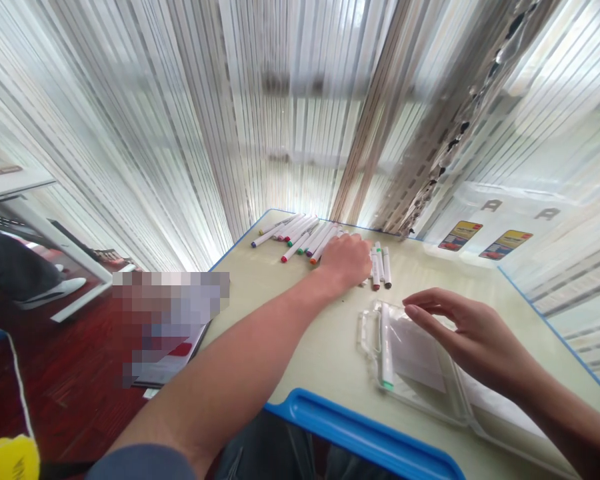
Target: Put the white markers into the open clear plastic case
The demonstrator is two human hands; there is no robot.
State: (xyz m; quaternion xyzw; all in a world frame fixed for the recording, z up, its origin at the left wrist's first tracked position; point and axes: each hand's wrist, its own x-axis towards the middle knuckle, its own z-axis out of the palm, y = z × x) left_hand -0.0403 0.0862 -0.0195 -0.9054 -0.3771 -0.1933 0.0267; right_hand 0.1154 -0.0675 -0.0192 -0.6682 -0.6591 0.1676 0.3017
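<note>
My left hand (pixel 347 260) reaches across the table to the markers, its fingers curled down and mostly hidden behind the back of the hand. What they grip, if anything, cannot be seen. To its left lies a row of white markers (pixel 300 239) with coloured ends. Several more markers (pixel 381 267) lie just right of that hand. My right hand (pixel 455 320) hovers over an open clear plastic case (pixel 420 400), thumb and fingers apart with nothing between them. Inside the case, along its left side, sits one white marker (pixel 387 347) with a green end.
The pale table (pixel 325 353) has a blue edge and a blue tray-like groove (pixel 370 433) at the front. Clear plastic packs with yellow-blue labels (pixel 506 245) stand at the back right. String curtains (pixel 290 133) hang behind. A blurred item (pixel 175 333) lies left of the table.
</note>
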